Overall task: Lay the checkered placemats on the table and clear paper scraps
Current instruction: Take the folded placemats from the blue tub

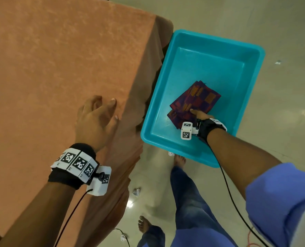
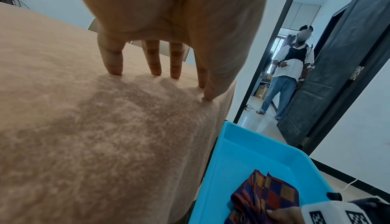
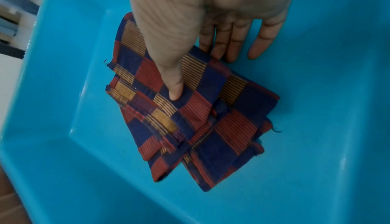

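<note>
A small stack of folded checkered placemats (image 1: 199, 97) (image 2: 272, 192) (image 3: 232, 127), navy, red and gold, lies in a turquoise plastic tub (image 1: 217, 38) (image 2: 242, 132) (image 3: 63, 94) beside the table. My right hand (image 1: 199, 114) (image 3: 202, 77) is down in the tub. Its thumb presses on top of the stack, and its straight fingers (image 3: 230, 49) lie along the stack's far edge. My left hand (image 1: 98, 118) (image 2: 160, 77) rests with spread fingertips on the orange tablecloth (image 1: 50, 68) (image 2: 84, 127) near the table's right edge and holds nothing.
White paper scraps lie on the floor: one by the tub's near rim (image 1: 171, 154), one near the cloth's hem (image 1: 136, 191), one far right (image 1: 278, 62). My legs and feet (image 1: 179, 160) stand between table and tub. Another person (image 2: 289, 70) stands in the doorway.
</note>
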`<state>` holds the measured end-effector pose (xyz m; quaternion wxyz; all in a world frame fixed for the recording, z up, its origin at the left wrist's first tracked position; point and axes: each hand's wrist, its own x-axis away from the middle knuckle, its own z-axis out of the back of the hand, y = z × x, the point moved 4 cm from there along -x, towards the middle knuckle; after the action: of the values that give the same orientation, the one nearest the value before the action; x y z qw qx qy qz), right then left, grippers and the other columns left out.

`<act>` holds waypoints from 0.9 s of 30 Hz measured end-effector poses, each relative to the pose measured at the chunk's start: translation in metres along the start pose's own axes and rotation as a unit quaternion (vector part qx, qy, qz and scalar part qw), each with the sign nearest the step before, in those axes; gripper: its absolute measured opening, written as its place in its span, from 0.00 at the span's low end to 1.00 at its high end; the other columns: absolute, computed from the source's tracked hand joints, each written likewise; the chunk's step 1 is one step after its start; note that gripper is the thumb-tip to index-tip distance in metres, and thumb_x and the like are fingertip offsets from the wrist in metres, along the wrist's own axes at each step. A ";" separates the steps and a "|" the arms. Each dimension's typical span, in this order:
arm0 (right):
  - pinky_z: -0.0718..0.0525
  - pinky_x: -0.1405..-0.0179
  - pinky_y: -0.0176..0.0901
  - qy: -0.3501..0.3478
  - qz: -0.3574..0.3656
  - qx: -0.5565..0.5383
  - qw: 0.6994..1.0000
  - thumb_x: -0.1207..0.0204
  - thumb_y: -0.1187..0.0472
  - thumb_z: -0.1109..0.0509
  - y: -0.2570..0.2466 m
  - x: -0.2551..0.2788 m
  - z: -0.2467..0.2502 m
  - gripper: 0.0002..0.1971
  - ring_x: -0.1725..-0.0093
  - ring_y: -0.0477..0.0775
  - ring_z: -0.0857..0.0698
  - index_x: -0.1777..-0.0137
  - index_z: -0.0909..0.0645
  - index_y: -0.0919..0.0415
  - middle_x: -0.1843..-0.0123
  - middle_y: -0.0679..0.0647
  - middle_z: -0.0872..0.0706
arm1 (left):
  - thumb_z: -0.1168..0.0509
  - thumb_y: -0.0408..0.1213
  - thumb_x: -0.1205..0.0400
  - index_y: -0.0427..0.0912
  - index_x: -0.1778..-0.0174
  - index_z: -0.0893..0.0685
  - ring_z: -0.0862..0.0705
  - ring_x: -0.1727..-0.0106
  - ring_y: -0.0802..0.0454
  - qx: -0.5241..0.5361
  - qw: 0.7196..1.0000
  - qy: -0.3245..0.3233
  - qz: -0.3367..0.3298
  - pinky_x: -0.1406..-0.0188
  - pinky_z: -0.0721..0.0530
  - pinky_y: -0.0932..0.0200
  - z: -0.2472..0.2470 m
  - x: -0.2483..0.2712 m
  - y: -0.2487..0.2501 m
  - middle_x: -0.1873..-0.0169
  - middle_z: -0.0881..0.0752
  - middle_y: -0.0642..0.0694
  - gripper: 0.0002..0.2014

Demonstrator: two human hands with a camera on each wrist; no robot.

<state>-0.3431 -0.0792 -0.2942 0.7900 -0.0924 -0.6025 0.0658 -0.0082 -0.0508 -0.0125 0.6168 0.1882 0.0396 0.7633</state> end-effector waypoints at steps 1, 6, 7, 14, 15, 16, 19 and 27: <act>0.12 0.47 0.64 -0.005 0.002 0.006 1.000 0.66 0.36 0.16 0.003 -0.013 0.000 0.32 0.61 0.66 0.08 0.63 0.13 0.56 0.64 0.55 0.07 | 0.42 0.56 0.26 0.52 0.31 0.18 0.25 0.34 0.35 0.000 1.000 0.003 0.002 0.36 0.26 0.41 0.000 0.000 0.000 0.30 0.26 0.40 0.27; 0.12 0.47 0.62 0.026 0.009 -0.041 0.999 0.63 0.42 0.16 -0.002 0.003 -0.005 0.41 0.61 0.64 0.09 0.47 0.15 0.61 0.62 0.55 0.10 | 0.38 0.51 0.25 0.51 0.31 0.18 0.25 0.34 0.34 0.002 1.000 0.015 -0.007 0.35 0.26 0.42 -0.002 0.001 0.001 0.30 0.25 0.39 0.25; 0.12 0.46 0.60 0.034 0.020 -0.059 0.997 0.55 0.45 0.16 -0.009 0.026 -0.006 0.40 0.59 0.62 0.10 0.41 0.18 0.62 0.60 0.54 0.12 | 0.37 0.49 0.25 0.50 0.31 0.18 0.25 0.34 0.34 0.003 1.000 0.016 -0.009 0.35 0.27 0.43 -0.002 0.001 0.001 0.30 0.25 0.39 0.25; 0.18 0.63 0.43 0.070 0.079 -0.191 0.976 0.35 0.68 0.21 -0.015 0.061 -0.015 0.37 0.65 0.52 0.18 0.26 0.33 0.63 0.42 0.60 0.16 | 0.32 0.43 0.21 0.50 0.30 0.20 0.27 0.30 0.35 -0.007 1.000 0.022 -0.021 0.32 0.30 0.42 -0.006 0.000 -0.002 0.27 0.27 0.40 0.22; 0.18 0.63 0.44 0.078 0.080 -0.208 0.972 0.36 0.70 0.21 -0.015 0.063 -0.016 0.39 0.64 0.52 0.18 0.25 0.34 0.63 0.40 0.61 0.16 | 0.32 0.43 0.21 0.50 0.29 0.20 0.27 0.30 0.35 -0.006 0.999 0.025 -0.024 0.32 0.30 0.42 -0.006 0.001 -0.003 0.27 0.27 0.39 0.22; 0.17 0.64 0.45 0.086 0.080 -0.219 0.969 0.37 0.70 0.21 -0.016 0.065 -0.015 0.40 0.64 0.52 0.17 0.25 0.35 0.63 0.39 0.62 0.15 | 0.33 0.43 0.21 0.50 0.29 0.20 0.27 0.30 0.34 -0.008 0.999 0.027 -0.029 0.32 0.29 0.41 -0.007 0.002 -0.003 0.27 0.27 0.39 0.22; 0.16 0.53 0.47 0.094 0.095 -0.234 0.963 0.36 0.72 0.20 -0.022 0.071 -0.010 0.45 0.50 0.58 0.14 0.21 0.40 0.64 0.33 0.62 0.19 | 0.35 0.44 0.20 0.52 0.28 0.22 0.29 0.29 0.34 -0.004 0.999 0.038 -0.032 0.31 0.28 0.38 -0.011 0.004 -0.006 0.25 0.28 0.38 0.22; 0.13 0.50 0.47 0.076 0.266 0.002 0.961 0.44 0.65 0.17 -0.036 0.111 0.011 0.25 0.54 0.55 0.11 0.44 0.14 0.61 0.48 0.54 0.09 | 0.34 0.43 0.20 0.52 0.27 0.21 0.33 0.22 0.36 0.037 0.998 0.036 -0.020 0.23 0.37 0.40 -0.024 0.059 -0.027 0.21 0.31 0.40 0.22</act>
<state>-0.3246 -0.0893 -0.1786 0.7878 -0.2519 -0.4944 0.2674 -0.0007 0.0164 -0.0287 0.6227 0.1823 0.0940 0.7551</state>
